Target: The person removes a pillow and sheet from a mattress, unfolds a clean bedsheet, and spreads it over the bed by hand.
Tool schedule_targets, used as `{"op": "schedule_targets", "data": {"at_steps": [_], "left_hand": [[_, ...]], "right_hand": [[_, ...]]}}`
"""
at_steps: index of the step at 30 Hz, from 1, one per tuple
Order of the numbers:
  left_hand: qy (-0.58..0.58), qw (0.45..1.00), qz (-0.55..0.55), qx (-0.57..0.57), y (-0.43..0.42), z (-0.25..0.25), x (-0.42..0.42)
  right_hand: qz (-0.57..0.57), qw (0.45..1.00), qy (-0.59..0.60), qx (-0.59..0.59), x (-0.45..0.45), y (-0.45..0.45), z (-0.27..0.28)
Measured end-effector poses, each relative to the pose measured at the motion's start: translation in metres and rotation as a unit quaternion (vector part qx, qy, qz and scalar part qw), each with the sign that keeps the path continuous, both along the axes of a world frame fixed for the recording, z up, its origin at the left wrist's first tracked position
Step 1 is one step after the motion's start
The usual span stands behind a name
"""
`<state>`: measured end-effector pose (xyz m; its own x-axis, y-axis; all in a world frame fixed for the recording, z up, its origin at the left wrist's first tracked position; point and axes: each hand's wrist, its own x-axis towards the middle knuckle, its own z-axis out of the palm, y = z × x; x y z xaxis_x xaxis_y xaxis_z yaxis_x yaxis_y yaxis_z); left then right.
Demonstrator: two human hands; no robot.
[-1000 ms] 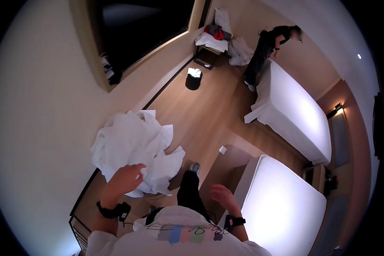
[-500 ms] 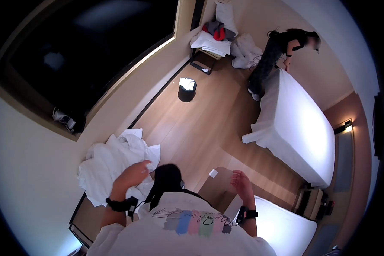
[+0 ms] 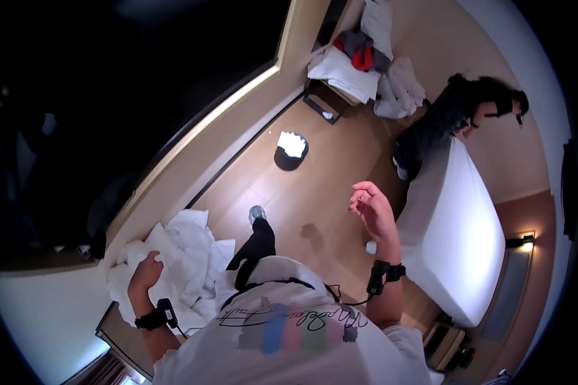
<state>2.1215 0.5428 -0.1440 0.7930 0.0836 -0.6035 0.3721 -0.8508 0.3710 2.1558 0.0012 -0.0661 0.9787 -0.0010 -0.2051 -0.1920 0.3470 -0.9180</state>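
My left hand [image 3: 146,273] hangs in the air over a heap of white bedding [image 3: 189,253] on the floor by the wall. Its fingers are loosely bent and it holds nothing that I can see. My right hand [image 3: 374,210] is raised in front of me over the wood floor, empty, with the fingers slightly curled and apart. Nearest to it is the bed [image 3: 456,231] covered with a white sheet. A small white item [image 3: 371,248] lies on the floor just beyond my right wrist.
A black bin [image 3: 289,159] filled with white paper stands ahead. At the far wall are a stool piled with white linen [image 3: 345,74] and a white bundle [image 3: 399,90]. Another person [image 3: 456,112] bends over the bed's far corner. A wall lamp [image 3: 523,242] glows at right.
I have stepped forward, one foot now out in front. My right hand has risen and moved forward; my left hand has swung back and left. The other person still bends at the bed corner.
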Motion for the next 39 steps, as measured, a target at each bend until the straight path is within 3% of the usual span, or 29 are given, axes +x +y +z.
{"op": "schedule_targets", "data": {"at_steps": [5, 8, 12, 21, 25, 32, 33, 37, 39], "left_hand": [[-0.049, 0.995, -0.071, -0.044, -0.067, 0.020, 0.132], [-0.039, 0.980, -0.148, -0.129, -0.096, 0.046, 0.186], [-0.053, 0.986, -0.135, -0.080, -0.125, 0.063, 0.237], [0.028, 0.979, -0.169, -0.108, -0.181, 0.001, 0.310], [0.062, 0.982, -0.176, -0.003, -0.278, 0.015, 0.382], [0.086, 0.954, -0.281, -0.053, -0.485, 0.018, 0.518], [0.041, 0.946, -0.317, -0.049, -0.514, 0.006, 0.535], [0.003, 0.896, -0.419, -0.149, -0.617, -0.008, 0.585], [0.043, 0.903, -0.399, -0.151, -0.654, 0.005, 0.603]], "right_hand": [[-0.063, 0.995, 0.052, 0.061, 0.070, -0.046, -0.062], [-0.130, 0.978, 0.164, 0.027, 0.066, -0.067, -0.096], [-0.168, 0.966, 0.180, 0.082, 0.089, -0.096, -0.104], [-0.141, 0.978, 0.147, 0.039, 0.218, -0.166, -0.124], [-0.100, 0.983, 0.152, 0.036, 0.283, -0.194, -0.135], [-0.053, 0.974, 0.221, 0.005, 0.388, -0.319, -0.168], [-0.048, 0.975, 0.214, -0.017, 0.399, -0.339, -0.173], [-0.066, 0.961, 0.261, -0.066, 0.432, -0.419, -0.188], [-0.106, 0.951, 0.279, -0.082, 0.444, -0.454, -0.185]]}}
